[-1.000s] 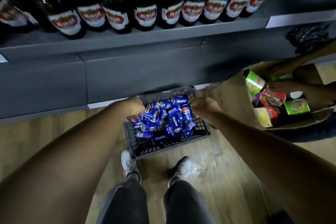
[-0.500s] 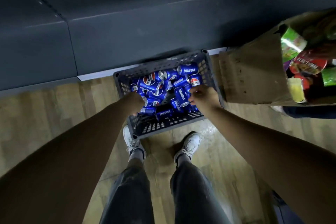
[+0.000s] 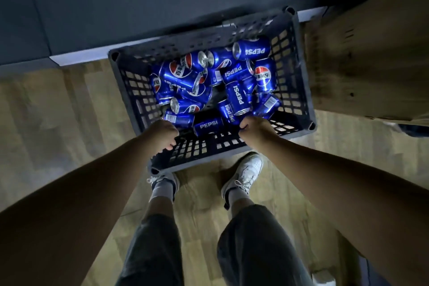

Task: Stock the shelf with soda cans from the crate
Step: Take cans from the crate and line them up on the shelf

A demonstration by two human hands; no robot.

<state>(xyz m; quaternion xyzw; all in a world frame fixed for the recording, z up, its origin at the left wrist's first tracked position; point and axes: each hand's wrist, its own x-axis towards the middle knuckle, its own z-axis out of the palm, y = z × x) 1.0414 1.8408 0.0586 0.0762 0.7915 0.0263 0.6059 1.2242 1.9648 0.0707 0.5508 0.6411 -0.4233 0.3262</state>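
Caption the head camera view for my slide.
Left hand and right hand reach into a dark crate of jumbled blue Pepsi cans on a wooden floor.

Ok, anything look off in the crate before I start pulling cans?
Only the soda cans: they lie heaped on their sides in the crate, pointing every way, none seen upright. No spill or dent shows in this dim light.

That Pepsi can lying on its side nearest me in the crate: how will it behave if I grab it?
The can lies on its side in the slotted crate, so a nudge would probably roll it. Its glossy wall looks smooth, perhaps slippery. It shows no dents, so it is likely full and heavy for its size.
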